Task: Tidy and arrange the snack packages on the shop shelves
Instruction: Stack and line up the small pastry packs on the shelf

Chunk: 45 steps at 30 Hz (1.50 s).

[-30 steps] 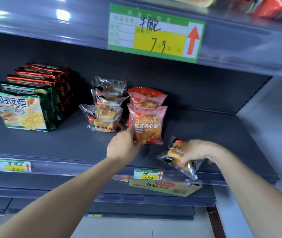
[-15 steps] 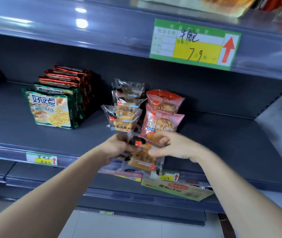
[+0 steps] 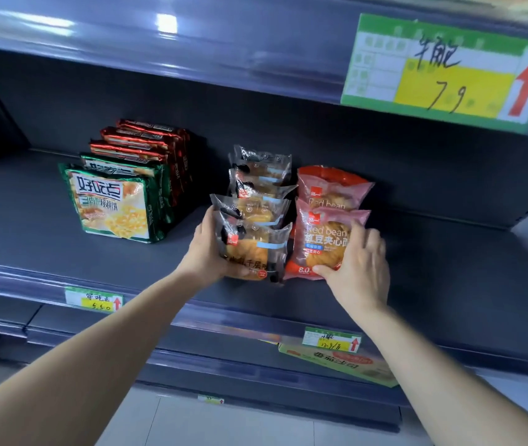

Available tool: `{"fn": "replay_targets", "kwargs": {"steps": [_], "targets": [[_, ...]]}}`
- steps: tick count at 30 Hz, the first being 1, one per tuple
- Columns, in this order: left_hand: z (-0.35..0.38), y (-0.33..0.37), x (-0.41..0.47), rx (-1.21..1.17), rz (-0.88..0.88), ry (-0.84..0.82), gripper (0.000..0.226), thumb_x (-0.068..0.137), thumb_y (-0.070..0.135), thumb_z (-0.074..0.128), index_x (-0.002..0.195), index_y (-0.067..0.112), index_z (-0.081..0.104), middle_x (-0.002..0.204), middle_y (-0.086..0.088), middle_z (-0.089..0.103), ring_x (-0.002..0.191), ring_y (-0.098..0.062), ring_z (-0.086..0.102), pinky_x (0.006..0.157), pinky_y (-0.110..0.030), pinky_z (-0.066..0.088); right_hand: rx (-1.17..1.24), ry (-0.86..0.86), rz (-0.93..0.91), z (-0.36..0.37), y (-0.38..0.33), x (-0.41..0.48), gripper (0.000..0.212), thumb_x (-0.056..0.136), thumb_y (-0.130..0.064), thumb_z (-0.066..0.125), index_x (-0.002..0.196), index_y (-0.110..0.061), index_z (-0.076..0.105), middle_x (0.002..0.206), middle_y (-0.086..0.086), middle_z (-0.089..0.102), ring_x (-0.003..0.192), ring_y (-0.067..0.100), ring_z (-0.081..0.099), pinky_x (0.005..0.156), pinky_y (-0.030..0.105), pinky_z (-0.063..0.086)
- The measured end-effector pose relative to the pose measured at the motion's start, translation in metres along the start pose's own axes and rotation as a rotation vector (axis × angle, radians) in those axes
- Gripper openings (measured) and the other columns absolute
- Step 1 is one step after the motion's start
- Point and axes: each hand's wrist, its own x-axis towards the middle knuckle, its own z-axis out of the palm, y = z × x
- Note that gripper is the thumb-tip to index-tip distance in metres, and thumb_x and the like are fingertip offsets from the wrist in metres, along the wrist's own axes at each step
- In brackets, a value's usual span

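Clear bread packet: the front one (image 3: 251, 249) stands upright near the front edge of the middle shelf (image 3: 449, 268), at the head of its row.
Left hand: mine (image 3: 206, 252) grips that packet by its left side, with the fingers curled round the edge and the thumb low at its bottom corner.
Pink packet: the front red bean packet (image 3: 323, 243) stands upright just beside the clear one on its right, and their edges touch.
Right hand: mine (image 3: 357, 268) lies loose and uncurled against the pink packet. The thumb touches its lower front corner and the spread fingers rest along its right edge, with nothing clasped.
Row behind: more clear packets (image 3: 262, 175) stand one behind another toward the back wall.
Second pink packet: it (image 3: 333, 188) stands right behind the front one.
Further left: green packs (image 3: 111, 204) stand well apart from the bread, with red packs (image 3: 147, 140) lined up behind them.
Price tags: a big green and yellow one (image 3: 442, 69) hangs on the rail of the shelf above. Two small tags are on this shelf's rail, one (image 3: 94, 299) under the green packs and one (image 3: 332, 340) under my right wrist.
Below: a flat green box (image 3: 340, 365) lies on the lower shelf, sticking out past its edge.
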Motion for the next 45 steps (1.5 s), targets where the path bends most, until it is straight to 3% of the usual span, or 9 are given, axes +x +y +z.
{"fn": "replay_targets", "kwargs": {"steps": [3,9,13,16,21,30,37,40,45], "targets": [[0.006,0.004,0.004,-0.053,-0.016,-0.011,0.108,0.048,0.007,0.092,0.133,0.028,0.029,0.118,0.012,0.060,0.105,-0.015,0.064,0.092,-0.048,0.052,0.022,-0.010,0.045,0.003,0.001,0.009,0.109,0.059,-0.041,0.087,0.145,-0.016,0.024,0.133,0.014,0.036,0.120,0.031,0.043,0.083,0.041,0.051],[0.009,0.012,0.007,-0.336,0.080,-0.116,0.102,0.054,-0.023,0.080,0.118,0.039,0.031,0.117,0.003,0.059,0.100,-0.007,0.066,0.072,-0.025,0.056,0.440,-0.122,0.187,0.011,0.017,0.016,0.127,0.061,-0.027,0.089,0.152,-0.022,0.000,0.154,0.004,0.022,0.131,0.025,0.042,0.095,0.036,0.045],[-0.015,0.004,0.029,-0.174,-0.064,-0.277,0.157,0.036,0.025,0.099,0.149,0.039,-0.008,0.156,-0.004,0.027,0.140,-0.021,0.033,0.105,-0.041,0.044,0.763,-0.335,0.332,0.017,0.039,0.020,0.122,0.068,-0.017,0.084,0.152,-0.030,-0.003,0.153,-0.004,0.031,0.135,0.018,0.038,0.108,0.034,0.031],[-0.023,0.006,0.046,-0.129,-0.115,-0.375,0.162,0.042,0.019,0.097,0.146,0.038,-0.026,0.157,0.003,0.022,0.137,-0.015,0.036,0.097,-0.027,0.049,0.814,-0.385,0.330,0.019,0.044,0.027,0.114,0.065,-0.013,0.085,0.150,-0.034,0.012,0.138,-0.008,0.048,0.123,0.014,0.049,0.103,0.033,0.040],[-0.015,0.012,0.063,-0.167,-0.020,-0.445,0.153,0.040,0.014,0.093,0.149,0.039,-0.011,0.140,0.006,0.049,0.126,-0.012,0.053,0.097,-0.032,0.050,0.849,-0.372,0.292,0.026,0.037,0.038,0.097,0.065,0.001,0.079,0.142,-0.029,0.027,0.109,-0.012,0.060,0.101,0.009,0.060,0.075,0.020,0.047],[0.002,0.014,0.065,-0.180,0.005,-0.499,0.124,0.053,0.001,0.086,0.142,0.041,0.010,0.131,0.005,0.057,0.121,-0.014,0.057,0.091,-0.029,0.053,0.842,-0.363,0.283,0.027,0.039,0.039,0.092,0.067,0.002,0.076,0.139,-0.030,0.029,0.108,-0.009,0.061,0.098,0.007,0.060,0.070,0.016,0.044],[0.022,0.022,0.063,-0.188,0.002,-0.522,0.125,0.051,0.002,0.089,0.143,0.037,0.011,0.133,0.004,0.055,0.121,-0.014,0.056,0.099,-0.036,0.050,0.847,-0.328,0.322,0.023,0.051,0.033,0.106,0.063,-0.003,0.080,0.144,-0.036,0.019,0.117,-0.009,0.060,0.110,0.014,0.059,0.095,0.035,0.049],[0.022,0.021,0.062,-0.171,0.001,-0.469,0.139,0.054,0.002,0.091,0.149,0.037,-0.004,0.139,0.005,0.047,0.127,-0.013,0.050,0.101,-0.036,0.048,0.835,-0.272,0.312,0.013,0.051,0.031,0.127,0.055,-0.024,0.088,0.145,-0.049,0.001,0.146,-0.008,0.039,0.132,0.015,0.042,0.110,0.045,0.037],[0.007,0.035,0.059,-0.102,0.078,-0.258,0.161,0.030,0.052,0.091,0.146,0.043,-0.020,0.155,0.015,-0.004,0.147,-0.015,0.000,0.119,-0.047,0.015,0.409,-0.067,-0.022,-0.007,0.027,0.044,0.136,0.050,-0.059,0.084,0.151,-0.035,-0.003,0.160,-0.008,-0.010,0.147,0.012,-0.007,0.119,0.040,0.003]]}}
